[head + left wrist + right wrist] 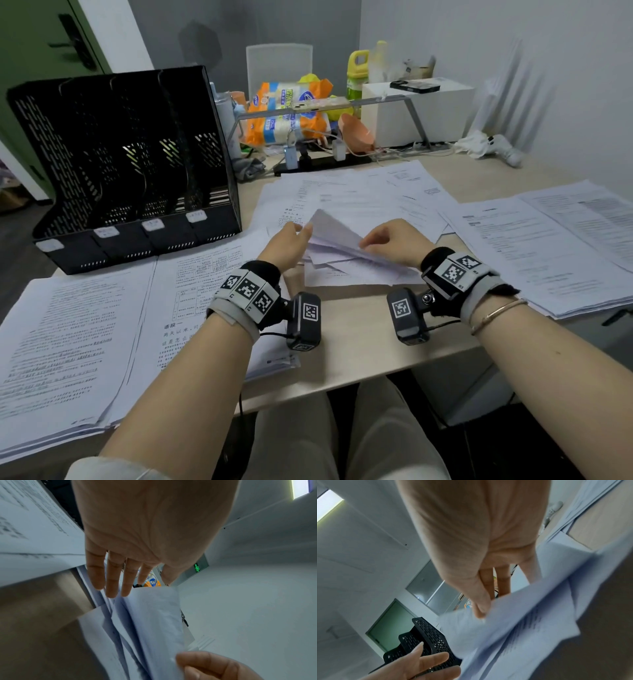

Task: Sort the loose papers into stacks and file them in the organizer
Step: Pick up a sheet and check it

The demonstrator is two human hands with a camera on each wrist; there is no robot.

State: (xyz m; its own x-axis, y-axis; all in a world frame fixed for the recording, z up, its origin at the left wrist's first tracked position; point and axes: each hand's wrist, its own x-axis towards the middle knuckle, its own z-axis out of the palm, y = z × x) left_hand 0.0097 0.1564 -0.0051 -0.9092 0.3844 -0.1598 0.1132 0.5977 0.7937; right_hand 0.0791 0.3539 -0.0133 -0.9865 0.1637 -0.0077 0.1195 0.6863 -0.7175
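Where the head camera looks down on the desk [359,356], the right hand [394,245] pinches a lifted sheaf of loose papers [337,236] by its near edge, tilted up above the scattered sheets [370,195] at mid-desk. Left hand [286,245]: fingers straight, tips at the sheaf's left edge, grasping nothing. Black mesh organizer [130,164]: back left of the desk, four labelled slots, no paper visible inside. Printed stacks: two overlapping at front left [78,339], one at right [534,253].

Left wrist view: left hand [145,534] spread flat, fingers [111,582] extended onto the fanned edges of the loose papers [154,622]; the right hand's thumb [205,661] presses the sheaf's lower corner.

Right wrist view: right hand [479,547] with thumb on top and fingers behind the loose papers [513,628], a pinch; sheets blurred. Left hand [423,666] open, bottom left, before the organizer [428,639].
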